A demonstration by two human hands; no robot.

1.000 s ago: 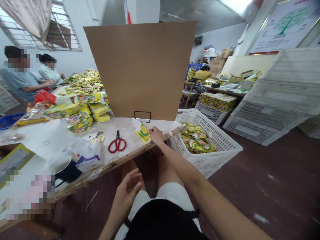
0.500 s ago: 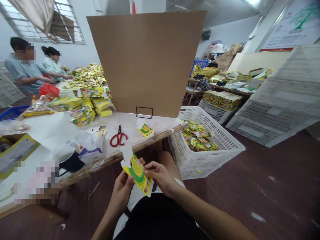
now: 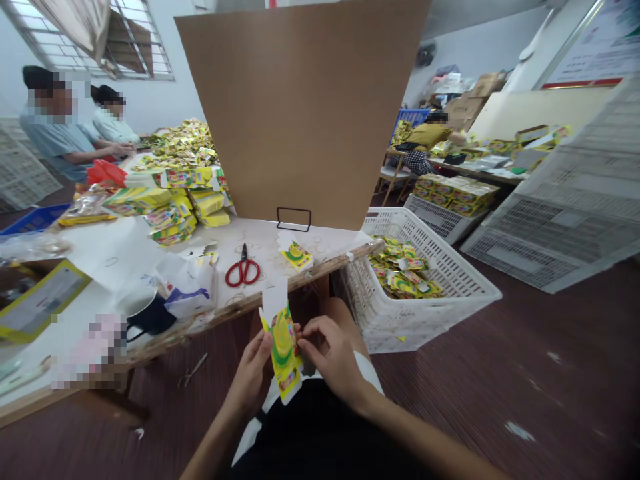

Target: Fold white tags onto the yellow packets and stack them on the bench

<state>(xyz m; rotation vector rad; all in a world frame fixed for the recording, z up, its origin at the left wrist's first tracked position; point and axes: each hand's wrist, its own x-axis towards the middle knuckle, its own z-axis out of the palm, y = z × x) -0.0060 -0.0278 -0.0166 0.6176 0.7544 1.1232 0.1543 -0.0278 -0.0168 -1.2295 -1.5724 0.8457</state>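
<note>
Fingers [image 3: 264, 348] of the left hand [image 3: 250, 373] are pinching the left edge of a yellow-and-green printed packet [image 3: 284, 343], while the right hand [image 3: 334, 360] is closing thumb and fingertips on its right edge. The packet, possibly a flattened carton, is standing upright over the lap, just below the tabletop [image 3: 125, 257] edge. On the tabletop, a small packet pile [image 3: 297, 255] and red scissors [image 3: 243, 272] are lying before a cardboard sheet [image 3: 300, 113]. A white crate [image 3: 483, 285] is sitting to the right.
</note>
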